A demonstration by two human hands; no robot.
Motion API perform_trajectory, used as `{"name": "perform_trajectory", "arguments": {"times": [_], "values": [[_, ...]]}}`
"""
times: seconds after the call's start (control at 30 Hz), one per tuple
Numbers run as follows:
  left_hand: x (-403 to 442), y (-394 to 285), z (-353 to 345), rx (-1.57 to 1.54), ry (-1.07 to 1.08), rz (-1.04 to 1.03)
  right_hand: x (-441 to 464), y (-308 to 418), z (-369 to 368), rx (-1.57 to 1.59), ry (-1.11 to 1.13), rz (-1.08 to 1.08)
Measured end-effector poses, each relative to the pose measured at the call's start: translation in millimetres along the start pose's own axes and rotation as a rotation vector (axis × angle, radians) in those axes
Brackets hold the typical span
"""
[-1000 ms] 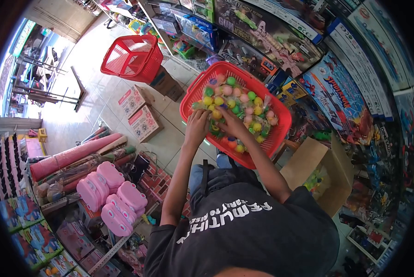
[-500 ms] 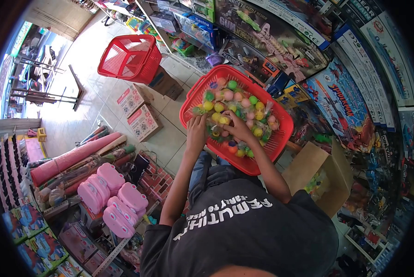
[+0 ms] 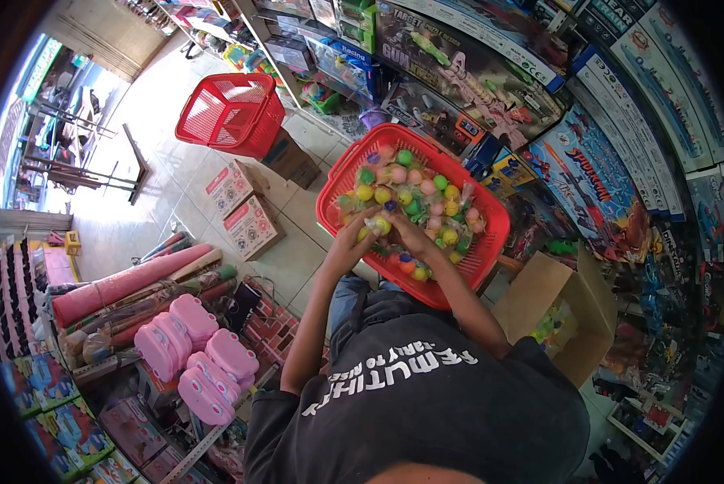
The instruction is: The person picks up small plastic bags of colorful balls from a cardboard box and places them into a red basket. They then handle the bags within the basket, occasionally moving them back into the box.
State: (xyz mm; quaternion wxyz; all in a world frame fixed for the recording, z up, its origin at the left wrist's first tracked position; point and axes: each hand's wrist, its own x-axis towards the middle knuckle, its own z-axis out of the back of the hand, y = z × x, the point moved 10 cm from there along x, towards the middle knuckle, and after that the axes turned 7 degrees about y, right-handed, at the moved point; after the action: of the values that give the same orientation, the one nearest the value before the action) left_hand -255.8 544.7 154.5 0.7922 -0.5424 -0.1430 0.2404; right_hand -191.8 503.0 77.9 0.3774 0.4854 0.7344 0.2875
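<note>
A red plastic basket point(image 3: 491, 242) in front of me holds many small clear bags of yellow, green, pink and orange balls. Over its near-left part, both hands are at a clear plastic bag of yellow balls point(image 3: 382, 227). My left hand point(image 3: 350, 244) has its fingers closed around the bag's left side. From the other side, my right hand point(image 3: 413, 237) grips the same bag with thumb and fingers bent. Parts of the fingertips are hidden by the bag and the hands.
An open cardboard box point(image 3: 531, 302) with bagged balls stands at right. Another red basket point(image 3: 241, 121) sits on a carton point(image 3: 291, 159) ahead. Two white-and-brown boxes point(image 3: 251, 228) are on the floor. Pink cases point(image 3: 208, 387) and rolled sheets point(image 3: 136, 282) lie left. Boxed toys point(image 3: 592, 185) line the right.
My hands have drawn slightly toward me and lower, and the bag of yellow balls now shows between them. The view has shifted a little.
</note>
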Motion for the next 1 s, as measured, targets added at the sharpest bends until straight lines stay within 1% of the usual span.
{"name": "perform_trajectory", "arguments": {"times": [0.03, 0.1, 0.13, 0.2, 0.23, 0.27, 0.33, 0.37, 0.43, 0.47, 0.53, 0.67, 0.77, 0.83, 0.93, 1.0], "values": [[-2.2, -4.5, -0.2, 0.000, -0.002, 0.000, 3.4, 2.6, -5.0, 0.000, -0.009, 0.023], [-10.2, 6.0, 0.2, -0.380, -0.054, 0.155, 3.6, 6.1, -9.2, -0.043, -0.005, 0.004], [-13.2, 10.0, 0.2, -0.381, -0.056, 0.156, 5.1, 7.1, -9.8, -0.087, 0.000, -0.014], [-25.1, 28.1, 20.5, -0.258, -0.243, 0.131, 13.3, -1.9, 7.0, -0.148, -0.013, -0.022], [-30.1, 26.6, 32.7, -0.226, -0.362, 0.055, 17.0, -2.7, 12.8, -0.210, -0.029, -0.027], [-36.0, 32.1, 36.6, -0.226, -0.369, 0.057, 21.8, -5.2, 15.2, -0.212, -0.023, -0.031], [-52.4, 41.0, 54.0, -0.317, -0.452, 0.187, 25.0, 26.6, 17.3, -0.770, -0.182, 0.202], [-58.2, 48.4, 60.5, -0.330, -0.505, 0.167, 30.3, 26.1, 16.6, -0.773, -0.177, 0.201], [-67.5, 57.9, 67.0, -0.328, -0.536, 0.184, 37.6, 34.3, 9.7, -1.019, -0.238, 0.242], [-73.1, 63.1, 69.4, -0.326, -0.561, 0.202, 41.2, 31.9, 5.3, -1.020, -0.235, 0.242], [-77.2, 64.1, 67.9, -0.346, -0.566, 0.201, 34.6, 53.4, -24.1, -1.452, -0.375, 0.422], [-83.7, 71.9, 55.1, -0.343, -0.582, 0.254, 51.1, 26.9, -20.4, -1.561, -0.392, 0.460], [-85.1, 70.2, 46.8, -0.342, -0.560, 0.261, 47.4, 23.5, -18.8, -1.496, -0.435, 0.499], [-85.8, 72.1, 40.1, -0.338, -0.526, 0.288, 47.5, 18.5, -7.5, -1.311, -0.415, 0.402], [-85.9, 69.9, 36.3, -0.354, -0.517, 0.271, 42.3, 23.4, -3.5, -1.229, -0.388, 0.395], [-88.0, 69.1, 36.3, -0.360, -0.516, 0.271, 31.0, 34.3, -6.7, -1.187, -0.404, 0.439]]}}
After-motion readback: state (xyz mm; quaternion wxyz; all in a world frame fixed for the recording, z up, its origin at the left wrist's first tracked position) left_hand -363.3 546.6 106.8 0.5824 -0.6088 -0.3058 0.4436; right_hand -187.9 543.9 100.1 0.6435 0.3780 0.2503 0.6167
